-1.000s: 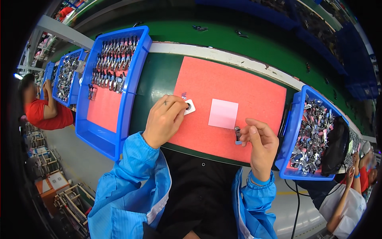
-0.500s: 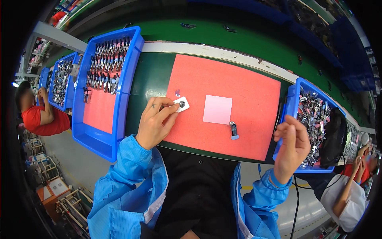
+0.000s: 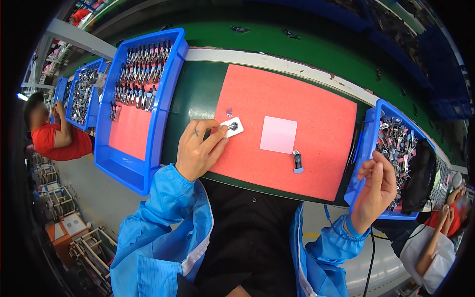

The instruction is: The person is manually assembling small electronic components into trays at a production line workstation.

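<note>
On the left part of the red mat point(image 3: 247, 163), the thumb and index finger of my left hand point(image 3: 200, 148) pinch the near left edge of a small white block point(image 3: 239, 123) with a dark round centre. Exactly what the fingertips grip is partly hidden. A lilac sticky-note pad point(image 3: 278, 135) lies mid-mat. Just right of its lower corner rests a small black clip point(image 3: 298, 162) with a grey-blue end. My right hand point(image 3: 377, 185) is raised beside the right blue bin point(image 3: 357, 184), fingers loosely curled, thumb apart, nothing visible in it.
A blue tray point(image 3: 122, 170) at left holds rows of clips point(image 3: 143, 64) on a red liner. The right bin holds a loose heap of clips point(image 3: 396, 143), with a black bag point(image 3: 418, 173) against it. Beyond the white ledge point(image 3: 257, 59) runs a green surface point(image 3: 208, 29). Co-workers sit on both sides.
The whole view has shifted slightly, moving the mat and trays rightward in the picture. My left hand stays at the white block. My right hand remains raised beside the bin.
</note>
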Tool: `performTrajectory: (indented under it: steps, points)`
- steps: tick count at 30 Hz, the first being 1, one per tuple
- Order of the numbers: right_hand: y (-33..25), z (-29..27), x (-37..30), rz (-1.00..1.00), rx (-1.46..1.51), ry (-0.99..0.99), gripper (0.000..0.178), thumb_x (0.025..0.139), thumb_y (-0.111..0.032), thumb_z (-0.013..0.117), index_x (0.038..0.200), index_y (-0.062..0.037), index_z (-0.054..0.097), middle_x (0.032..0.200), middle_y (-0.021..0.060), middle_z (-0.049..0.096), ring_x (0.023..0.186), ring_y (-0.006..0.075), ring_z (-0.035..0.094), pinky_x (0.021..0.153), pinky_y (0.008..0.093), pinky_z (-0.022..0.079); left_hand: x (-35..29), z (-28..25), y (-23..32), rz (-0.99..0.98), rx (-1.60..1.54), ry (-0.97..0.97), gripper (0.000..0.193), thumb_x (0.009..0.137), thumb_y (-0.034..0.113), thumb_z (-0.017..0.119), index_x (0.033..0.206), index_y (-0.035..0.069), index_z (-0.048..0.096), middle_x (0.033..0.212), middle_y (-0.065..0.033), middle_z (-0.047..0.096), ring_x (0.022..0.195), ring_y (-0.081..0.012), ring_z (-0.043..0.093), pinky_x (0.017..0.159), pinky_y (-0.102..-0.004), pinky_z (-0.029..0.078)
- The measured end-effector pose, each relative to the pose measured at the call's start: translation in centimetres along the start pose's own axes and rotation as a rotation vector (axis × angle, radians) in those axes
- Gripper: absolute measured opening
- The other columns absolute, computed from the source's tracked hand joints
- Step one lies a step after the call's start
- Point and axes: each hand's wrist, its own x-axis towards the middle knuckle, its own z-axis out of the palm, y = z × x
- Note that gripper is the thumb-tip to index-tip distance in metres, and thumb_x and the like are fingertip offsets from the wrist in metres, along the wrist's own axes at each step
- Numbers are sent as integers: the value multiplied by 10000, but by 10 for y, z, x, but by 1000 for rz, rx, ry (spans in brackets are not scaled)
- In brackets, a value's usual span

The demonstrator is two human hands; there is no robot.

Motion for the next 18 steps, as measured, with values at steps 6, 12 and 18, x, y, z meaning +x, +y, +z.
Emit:
performTrajectory:
  steps: [6,12,18]
  points:
    - [-4,5,2,-19,-3,-19,231,1041,-150,605,1157,28,696,863,101,706,720,121,634,625,261,495,-5,3,3,83,137,16,280,765,52,815,1031,29,731,1004,-66,619,917,-262,607,717,-373,513]
    - [-8,9,-2,-14,-1,-49,250,1052,-151,586,1185,39,680,883,91,688,738,122,615,645,262,479,0,1,5,-7,19,17,251,750,9,797,988,22,720,996,-90,637,876,-286,598,730,-389,507]
    - [-6,7,-10,-9,4,-56,251,1048,-157,596,1178,40,681,884,91,692,740,127,622,644,267,479,24,0,11,-87,12,-78,129,803,73,767,887,32,678,955,-86,620,893,-284,591,760,-399,488]
